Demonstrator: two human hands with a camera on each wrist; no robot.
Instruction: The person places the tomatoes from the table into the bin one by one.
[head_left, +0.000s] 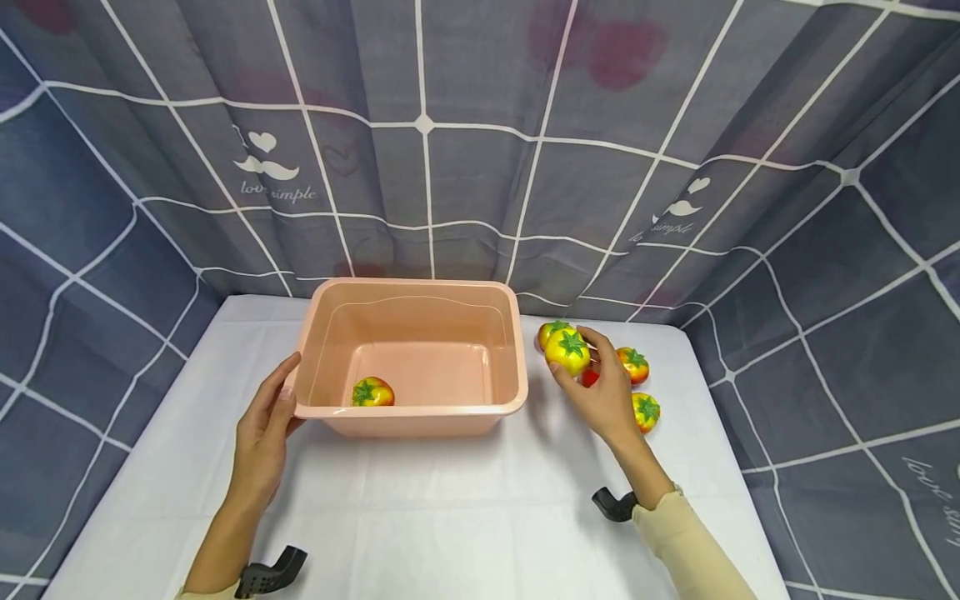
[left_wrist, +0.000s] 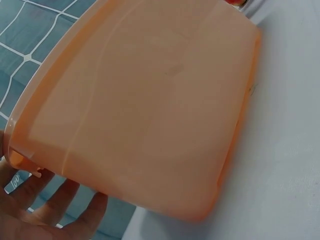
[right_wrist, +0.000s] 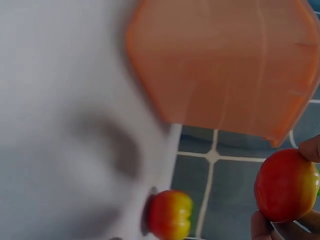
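Right hand [head_left: 606, 392] pinching tomato [head_left: 567, 353], left [head_left: 264, 423] gripping basin [head_left: 412, 426]

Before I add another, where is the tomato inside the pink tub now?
In the head view, the tomato sits left of centre inside the pink tub, partly hidden by its near rim, on the side where the left hand holds the tub.

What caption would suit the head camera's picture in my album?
Left hand at the rim of a pink tub with one fruit inside; right hand holding another fruit.
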